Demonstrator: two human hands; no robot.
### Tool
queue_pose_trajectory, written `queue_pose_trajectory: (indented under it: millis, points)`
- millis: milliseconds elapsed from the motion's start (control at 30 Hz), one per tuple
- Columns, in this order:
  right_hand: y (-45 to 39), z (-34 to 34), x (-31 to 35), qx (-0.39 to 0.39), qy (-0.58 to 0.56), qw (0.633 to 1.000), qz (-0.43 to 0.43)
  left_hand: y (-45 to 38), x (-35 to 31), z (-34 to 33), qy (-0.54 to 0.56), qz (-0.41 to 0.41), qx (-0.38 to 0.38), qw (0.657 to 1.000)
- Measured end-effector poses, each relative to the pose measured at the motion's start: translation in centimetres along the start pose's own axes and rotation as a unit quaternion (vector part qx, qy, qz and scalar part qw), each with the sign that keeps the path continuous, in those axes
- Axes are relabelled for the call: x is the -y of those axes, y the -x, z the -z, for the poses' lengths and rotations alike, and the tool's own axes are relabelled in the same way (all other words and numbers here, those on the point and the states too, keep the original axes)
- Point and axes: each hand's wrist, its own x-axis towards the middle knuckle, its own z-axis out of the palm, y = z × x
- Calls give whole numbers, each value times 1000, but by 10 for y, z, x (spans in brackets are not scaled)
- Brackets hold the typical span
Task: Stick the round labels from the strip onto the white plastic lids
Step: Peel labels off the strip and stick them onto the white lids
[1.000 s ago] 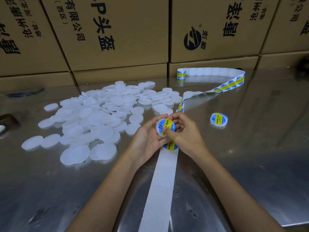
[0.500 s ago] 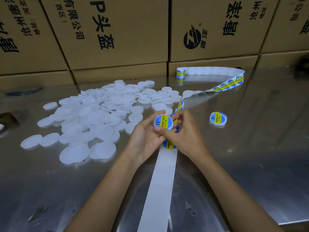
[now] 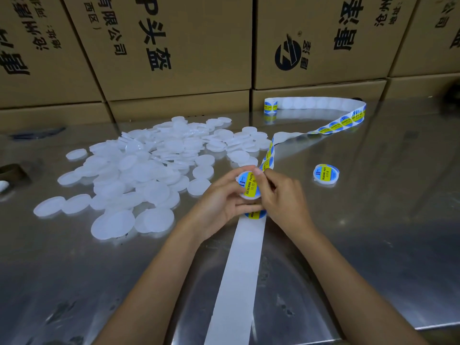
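The left hand (image 3: pixel 219 202) is gripping a white lid (image 3: pixel 249 186) by its rim, fingers curled round the edge, and the lid is riding higher off the surface (image 3: pixel 373 220) than it was a second ago, tipping its face up toward the camera. The right hand (image 3: pixel 281 195) is pressing its thumb onto the blue and yellow label (image 3: pixel 247 189) on that lid, its fingers curled and pinching at the lid's far edge where half a second back the thumb was rubbing lower down. That smoothing stroke is looking nearly finished, so by my read this label is on and the lid is about ready to be set aside. The strip (image 3: pixel 336 125) is snaking from behind the hands out to the right and back along the cartons (image 3: pixel 174 46), with its used white backing running toward the near edge, and one more label (image 3: pixel 255 215) is peeking out just under the hands. One finished lid (image 3: pixel 326 173) is lying alone to the right, well apart from the heap of bare lids (image 3: pixel 149 170) spreading over the left side. As for containers, the cartons at the back are standing closed, so I cannot tell what they are holding; nothing on the surface is sitting in a tray or bin.
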Motion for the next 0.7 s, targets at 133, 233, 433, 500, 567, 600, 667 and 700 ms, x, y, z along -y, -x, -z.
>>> queue_pose_trajectory:
  millis: [133, 233, 433, 500, 567, 600, 667, 700]
  points:
    - [-2, 3, -2, 10, -15, 1000, -11, 3, -1, 4, -191, -56, -52, 979]
    - [-3, 3, -2, 2, -78, 997, -18, 3, 1, 3, -171, -74, -109, 976]
    - [3, 0, -2, 97, -19, 995, 7, 3, -4, 5, -104, -102, -180, 973]
    - [2, 0, -4, 87, -12, 996, 10, 4, -3, 3, -106, -104, -183, 972]
    - [1, 0, -5, 76, -13, 997, 12, 4, -2, 1, -105, -98, -187, 972]
    - [0, 1, -5, 75, -13, 997, 14, 4, -2, 0, -102, -95, -191, 972]
    - [1, 1, -4, 82, -9, 997, 15, 3, -1, -1, -96, -95, -201, 970]
    - [2, 0, -4, 87, -2, 996, 15, 3, -1, -1, -99, -96, -209, 968]
